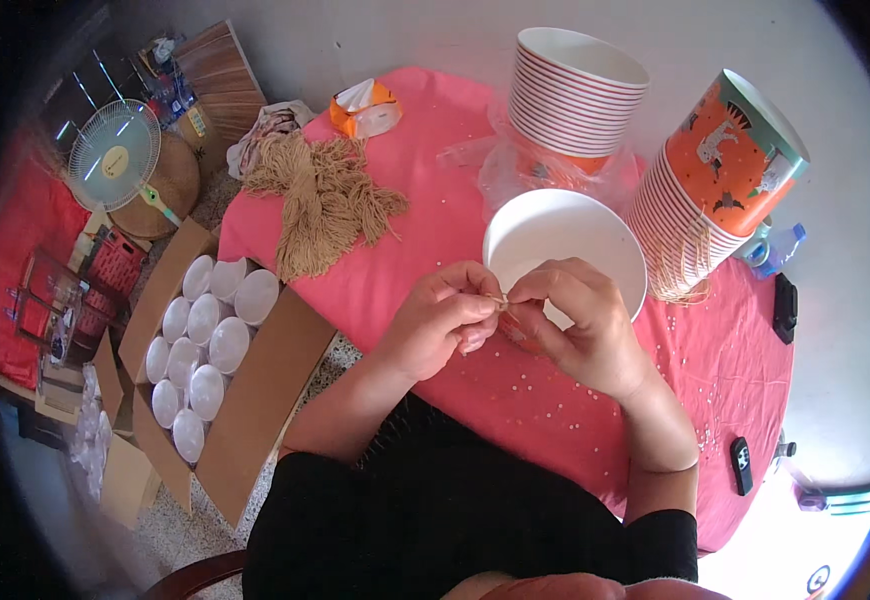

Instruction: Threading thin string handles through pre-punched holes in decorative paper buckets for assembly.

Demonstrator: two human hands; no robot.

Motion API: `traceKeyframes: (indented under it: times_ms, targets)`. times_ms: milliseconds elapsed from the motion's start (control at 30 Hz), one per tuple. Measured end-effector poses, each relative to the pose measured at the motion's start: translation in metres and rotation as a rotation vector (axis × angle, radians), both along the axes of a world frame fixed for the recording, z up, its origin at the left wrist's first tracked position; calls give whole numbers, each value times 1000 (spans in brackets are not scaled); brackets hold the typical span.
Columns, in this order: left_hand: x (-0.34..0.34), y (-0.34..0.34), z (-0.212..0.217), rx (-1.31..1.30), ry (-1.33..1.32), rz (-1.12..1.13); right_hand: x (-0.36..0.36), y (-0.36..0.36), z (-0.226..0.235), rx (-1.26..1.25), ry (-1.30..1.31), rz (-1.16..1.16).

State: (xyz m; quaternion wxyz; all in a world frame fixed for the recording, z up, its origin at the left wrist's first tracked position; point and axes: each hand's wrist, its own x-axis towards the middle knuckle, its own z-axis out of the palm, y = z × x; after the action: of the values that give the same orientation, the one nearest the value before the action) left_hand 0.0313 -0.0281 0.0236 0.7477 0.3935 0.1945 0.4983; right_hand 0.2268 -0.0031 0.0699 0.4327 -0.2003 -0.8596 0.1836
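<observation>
My left hand and my right hand meet over the near rim of a white-lined paper bucket. Between their fingertips is a short piece of thin, light tan cord. Thumb and index finger are pinched on each side of it. The cord is mostly hidden by the fingers, so I cannot make out how it is looped. The bucket stands upright on the pink tablecloth, its outer wall partly covered by my hands. A large bundle of tan cord lies to the left.
Two tall stacks of nested paper buckets, one white-lined and one orange, rise behind. Loose tan cords hang over the orange stack. White bits dot the tablecloth. A carton of clear cups stands at left; a black remote lies right.
</observation>
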Motion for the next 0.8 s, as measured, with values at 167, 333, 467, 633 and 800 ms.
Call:
traceKeyframes:
  times_ms: [167, 333, 467, 633, 800]
  targets:
    - [2, -2, 1, -25, -27, -2, 2, -2, 6, 40, 0, 12]
    - [3, -4, 1, -58, -28, 15, 1, -2, 3, 93, -8, -2]
    - [2, -5, -3, -22, -44, 8, 1, -3, 4, 28, -3, -14]
    - [-1, -5, -8, 140, 126, 104, 1, -4, 2, -67, 27, -23]
    - [3, -11, 0, 237, 307, 254, 0, -1, 5, 246, -29, -118]
